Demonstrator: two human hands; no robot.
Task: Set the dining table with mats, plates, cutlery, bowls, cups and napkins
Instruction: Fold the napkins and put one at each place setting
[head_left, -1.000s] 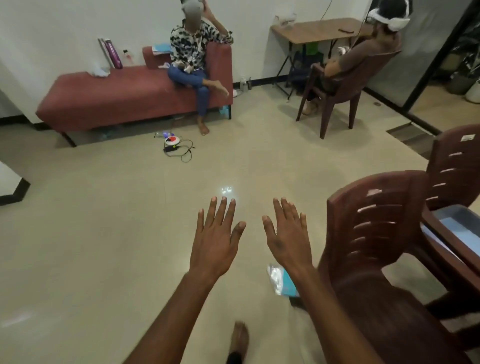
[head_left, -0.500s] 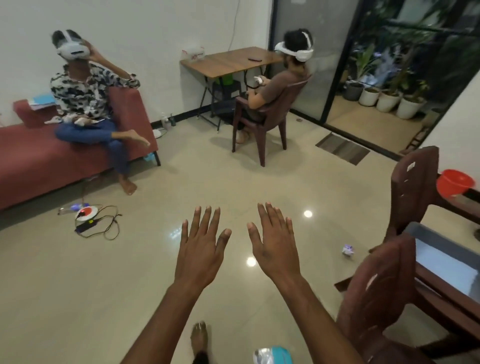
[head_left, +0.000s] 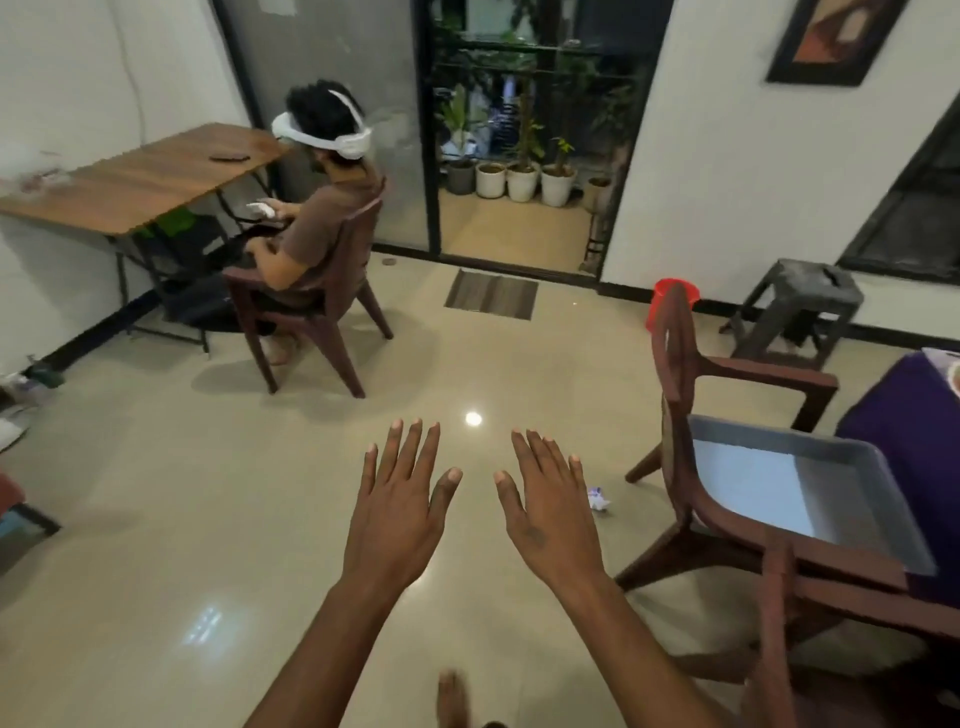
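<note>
Holding both hands out flat over the floor, the person has the left hand (head_left: 397, 512) and right hand (head_left: 548, 512) spread, fingers straight, gripping nothing and apart from each other. No mats, plates or cutlery show within reach. A grey tray (head_left: 789, 486) sits on the seat of the near chair (head_left: 675, 364) at the right, and looks bare inside. Beyond it, at the frame's right edge, a purple-covered surface (head_left: 898, 431) is partly in view, likely the dining table; a red cup (head_left: 670, 299) peeks out behind the chair back. A scrap of paper (head_left: 598, 500) lies on the floor just beside the chair leg. The risk I see: stepping right barefoot, a foot could catch the chair leg or slip on that scrap, and a knock could tip the tray off the seat.
</note>
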